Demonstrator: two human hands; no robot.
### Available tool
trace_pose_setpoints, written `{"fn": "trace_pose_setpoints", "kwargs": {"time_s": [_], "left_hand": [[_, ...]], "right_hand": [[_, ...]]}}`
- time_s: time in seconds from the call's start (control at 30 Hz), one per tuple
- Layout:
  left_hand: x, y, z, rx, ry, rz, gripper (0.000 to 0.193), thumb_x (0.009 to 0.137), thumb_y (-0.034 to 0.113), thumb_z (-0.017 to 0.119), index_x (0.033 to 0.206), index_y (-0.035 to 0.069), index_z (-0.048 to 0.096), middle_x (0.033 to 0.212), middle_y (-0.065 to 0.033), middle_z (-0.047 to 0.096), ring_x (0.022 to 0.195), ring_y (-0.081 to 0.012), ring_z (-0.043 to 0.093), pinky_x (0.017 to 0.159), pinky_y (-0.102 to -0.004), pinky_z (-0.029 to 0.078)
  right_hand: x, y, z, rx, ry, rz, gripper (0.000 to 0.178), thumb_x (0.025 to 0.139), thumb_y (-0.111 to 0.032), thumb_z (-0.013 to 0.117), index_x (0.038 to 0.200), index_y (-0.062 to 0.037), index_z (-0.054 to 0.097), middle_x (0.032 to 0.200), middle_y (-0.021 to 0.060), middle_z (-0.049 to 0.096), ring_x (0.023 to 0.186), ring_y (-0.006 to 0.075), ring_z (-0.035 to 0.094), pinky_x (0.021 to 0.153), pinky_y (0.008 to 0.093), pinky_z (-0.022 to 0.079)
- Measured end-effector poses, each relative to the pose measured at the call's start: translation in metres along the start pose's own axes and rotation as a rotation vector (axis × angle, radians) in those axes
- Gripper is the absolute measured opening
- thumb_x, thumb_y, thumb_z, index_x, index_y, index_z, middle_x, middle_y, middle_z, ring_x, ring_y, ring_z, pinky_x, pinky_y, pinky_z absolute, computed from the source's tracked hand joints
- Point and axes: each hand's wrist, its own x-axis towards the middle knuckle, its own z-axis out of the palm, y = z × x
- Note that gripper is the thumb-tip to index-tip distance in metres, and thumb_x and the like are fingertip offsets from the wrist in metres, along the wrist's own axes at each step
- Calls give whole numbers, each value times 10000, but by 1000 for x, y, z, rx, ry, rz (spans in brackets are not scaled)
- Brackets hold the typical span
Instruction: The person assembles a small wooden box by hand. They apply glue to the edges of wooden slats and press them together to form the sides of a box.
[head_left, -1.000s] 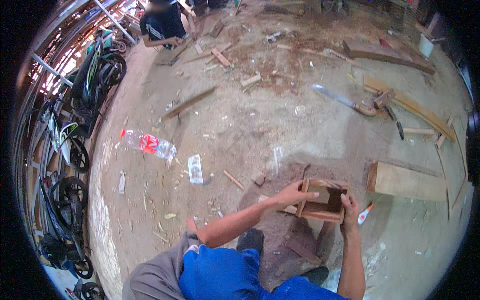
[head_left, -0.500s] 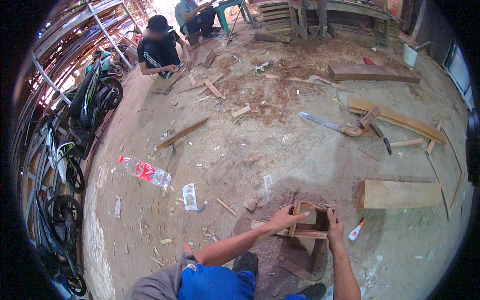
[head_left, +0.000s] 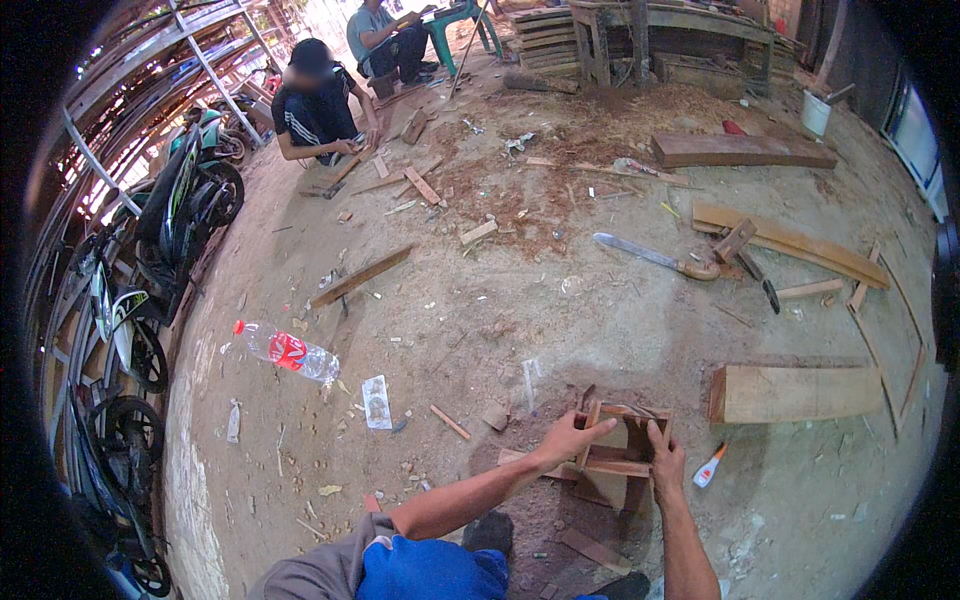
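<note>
Between my hands is a small open wooden box frame (head_left: pixel 618 466), held just above the dirt floor. My left hand (head_left: pixel 572 440) grips its left side, the thumb stretched along the inner edge. On the opposite side my right hand (head_left: pixel 666 462) is closed around the right wall, fingers over the upper edge. A flat wood strip (head_left: pixel 512 457) lies on the ground by my left wrist. To the right of my right hand rests a small white glue bottle (head_left: pixel 709 467) with an orange tip. Dark wood scraps (head_left: pixel 595 549) lie below the frame, near my feet.
A thick wooden block (head_left: pixel 795 393) lies at right, with a machete (head_left: pixel 655 256), a hammer (head_left: pixel 745 255) and planks beyond. At left are a plastic bottle (head_left: pixel 287 352) and parked motorbikes (head_left: pixel 180 200). A person (head_left: pixel 320 105) crouches at the far left; another sits behind.
The wooden frame has tilted slightly in my hands, and my right fingers have shifted on its right wall. The view has moved a little.
</note>
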Motion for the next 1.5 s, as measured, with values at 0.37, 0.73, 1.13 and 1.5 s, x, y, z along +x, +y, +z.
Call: {"fn": "trace_pose_setpoints", "kwargs": {"time_s": [0.37,0.73,1.13,1.5], "left_hand": [[4,6,2,89,50,26,843,838,663,762,1253,-61,645,1183,-184,700,1091,-264,673,943,-388,528],[4,37,-1,131,-2,94,819,843,667,739,1229,-55,713,1165,-189,746,1075,-267,713,944,-374,536],[25,13,4,146,183,178,862,807,669,777,1261,-57,674,1150,-203,743,1066,-289,723,954,-391,553],[18,19,17,385,161,288,756,906,640,679,1234,-41,661,1148,-255,697,1100,-417,662,972,-481,523]], "right_hand": [[0,-4,-1,-46,25,-60,705,834,-535,823,1199,57,710,1155,168,733,1050,259,684,966,377,500],[7,-15,-5,-238,110,2,809,814,-604,797,1244,71,682,1202,229,715,1129,325,678,1008,404,493],[24,4,0,-229,165,-51,809,802,-604,811,1235,67,682,1204,221,713,1127,329,672,1014,424,485],[24,-6,0,-167,144,-91,738,825,-582,802,1185,57,719,1144,197,737,1086,316,684,999,420,487]]}}
